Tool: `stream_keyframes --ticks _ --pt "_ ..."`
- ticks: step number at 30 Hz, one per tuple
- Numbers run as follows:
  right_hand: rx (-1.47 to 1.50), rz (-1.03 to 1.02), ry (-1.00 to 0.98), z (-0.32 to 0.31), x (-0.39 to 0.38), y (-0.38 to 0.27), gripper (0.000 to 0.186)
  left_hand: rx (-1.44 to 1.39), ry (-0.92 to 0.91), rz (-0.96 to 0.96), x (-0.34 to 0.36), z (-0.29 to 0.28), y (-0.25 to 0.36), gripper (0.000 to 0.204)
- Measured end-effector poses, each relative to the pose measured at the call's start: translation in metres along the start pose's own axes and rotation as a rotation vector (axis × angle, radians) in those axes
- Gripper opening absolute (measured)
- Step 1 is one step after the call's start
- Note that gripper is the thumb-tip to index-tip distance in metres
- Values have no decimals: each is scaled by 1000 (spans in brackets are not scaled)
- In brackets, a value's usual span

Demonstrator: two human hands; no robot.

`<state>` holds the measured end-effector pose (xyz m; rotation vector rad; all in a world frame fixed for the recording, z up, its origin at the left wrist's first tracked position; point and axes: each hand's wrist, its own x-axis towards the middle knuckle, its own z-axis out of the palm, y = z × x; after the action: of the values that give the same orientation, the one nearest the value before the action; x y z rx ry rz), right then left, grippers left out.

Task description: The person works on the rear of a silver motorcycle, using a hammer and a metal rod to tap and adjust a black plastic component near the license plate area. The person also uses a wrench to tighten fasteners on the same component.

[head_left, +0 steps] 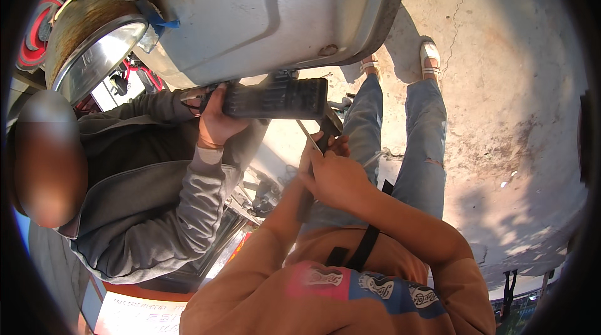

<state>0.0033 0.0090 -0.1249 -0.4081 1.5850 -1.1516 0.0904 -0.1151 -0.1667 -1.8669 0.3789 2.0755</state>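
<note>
A long black ribbed case (275,98) lies across the middle, held up by a co-worker's hand (220,123) on its left side. My left hand (308,161) is below the case's right end, its fingers curled round a dark bar-shaped piece (323,141). That piece meets or overlaps the case's end; which, I cannot tell. My right hand (341,177) is closed just beside it. A thin rod-like tool (305,130) slants up from its fingers toward the underside of the case. The tool's grip is hidden in the hand.
A pale metal vehicle panel (231,15) spans the top, with a large rusty-backed lamp (103,47) at upper left. The co-worker in a grey jacket (150,216) sits close on the left. Cracked concrete floor (501,103) stretches right. A printed sheet (134,315) lies lower left.
</note>
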Motion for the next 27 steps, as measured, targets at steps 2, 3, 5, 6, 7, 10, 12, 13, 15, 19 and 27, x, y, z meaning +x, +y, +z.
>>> stream_keyframes --ticks 2,3,5,6,7,10,12,13,15,19,27 --pt "-4 -6 9 0 -1 0 31 -10 -34 -6 2 -1 -1 30" --pt "-8 -4 -6 -2 0 0 31 -19 -54 -13 4 -4 -1 30" --pt "-12 -8 -8 -2 0 0 31 -36 -56 -27 6 -7 -2 30" --pt "-11 -13 4 -1 0 1 31 -44 -37 -35 7 -8 -3 29" --pt "-11 -18 16 0 0 2 31 -52 -18 -42 7 -7 -3 29" --pt "-5 -18 -3 -1 1 2 33 -24 39 -18 0 4 -3 29" --pt "-8 -15 -10 -1 1 1 34 -14 88 -4 -8 16 -2 30" --pt "-10 -14 -13 -1 1 0 34 -9 112 3 -10 19 -1 30" --pt "-18 -16 7 0 2 -1 35 -2 84 -11 -8 15 1 30" --pt "-13 -4 12 0 3 -3 38 -5 94 5 -8 15 2 30" --pt "-17 0 -3 1 5 -4 43 15 75 -17 -5 13 6 29"
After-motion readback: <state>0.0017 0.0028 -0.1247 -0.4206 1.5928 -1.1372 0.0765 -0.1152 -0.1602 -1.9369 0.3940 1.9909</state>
